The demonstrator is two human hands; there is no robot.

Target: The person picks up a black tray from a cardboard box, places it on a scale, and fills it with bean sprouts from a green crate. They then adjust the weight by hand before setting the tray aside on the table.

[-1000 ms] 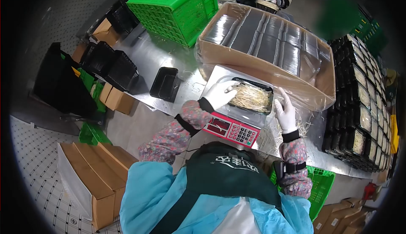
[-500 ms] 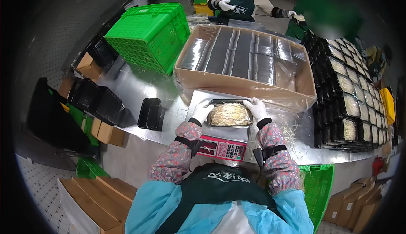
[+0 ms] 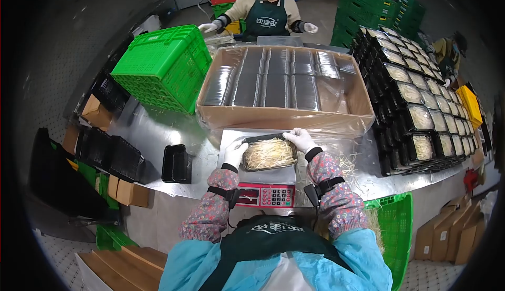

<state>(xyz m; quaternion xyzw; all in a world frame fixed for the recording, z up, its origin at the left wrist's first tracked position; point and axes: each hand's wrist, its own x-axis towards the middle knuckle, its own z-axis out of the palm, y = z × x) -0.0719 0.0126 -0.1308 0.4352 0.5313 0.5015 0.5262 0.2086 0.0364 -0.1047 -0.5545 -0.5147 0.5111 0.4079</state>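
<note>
A black plastic tray of pale bean sprouts (image 3: 270, 154) is over the metal platform of a red-fronted scale (image 3: 263, 195), turned slightly with its right end farther from me. My left hand (image 3: 235, 153), in a white glove, is closed on the tray's left end. At its far right corner my right hand (image 3: 301, 140), also gloved, pinches the rim between thumb and fingers. An empty black tray (image 3: 177, 164) lies on the steel table to the left. Loose sprouts (image 3: 344, 162) are scattered right of the scale.
Behind the scale stands a cardboard box (image 3: 284, 117) packed with stacked clear lids. A green crate (image 3: 164, 67) is at the back left. Filled trays (image 3: 415, 109) form a high stack on the right. Across the table a co-worker (image 3: 265, 15) stands with both gloved hands apart.
The tray has turned, its right end swinging away from me, and my right hand has shifted to its far corner. The co-worker's outstretched arm has drawn in. My view has shifted right.
</note>
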